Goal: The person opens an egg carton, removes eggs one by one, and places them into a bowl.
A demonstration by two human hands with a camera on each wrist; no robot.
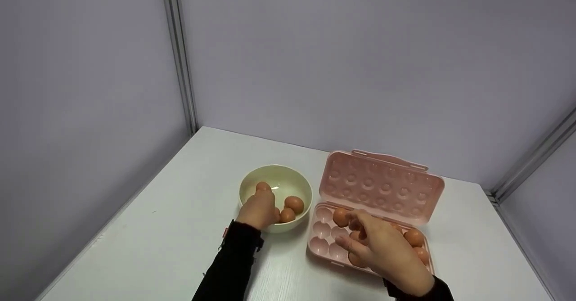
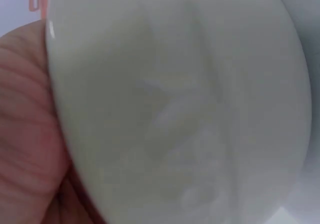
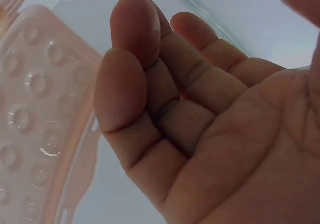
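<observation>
On the white table [image 1: 157,242] stand one cream bowl [image 1: 275,184] and one pink egg box [image 1: 360,229] with its lid [image 1: 382,186] thrown open toward twelve o'clock. The bowl sits at about nine o'clock from the box, just beside it but not touching. The left hand [image 1: 260,208] grips the bowl at its near-left rim, at roughly seven o'clock of the bowl, with one fingertip [image 1: 263,186] hooked over the edge into the inside; in the left wrist view the bowl's outer wall [image 2: 180,103] fills the frame and lies against the palm [image 2: 25,134]. Two brown eggs show in the bowl: one [image 1: 294,204] at about four o'clock of its floor, and a second [image 1: 287,215] touching it, nearer the hand. The right hand [image 1: 382,247] hovers over the tray of the box, fingers loosely bent and spread; the right wrist view shows its fingers [image 3: 150,83] relaxed with a bare palm, grasping nothing. Around that hand I count about five eggs in the tray: one [image 1: 341,216] at eleven o'clock of the hand, right at its fingertips, one [image 1: 413,237] at two o'clock, one [image 1: 422,253] at three o'clock, and two more partly hidden under the fingers, so the count is not certain. Four empty cups [image 1: 321,230] are visible at the tray's left end. Both forearms wear black sleeves [image 1: 234,265].
</observation>
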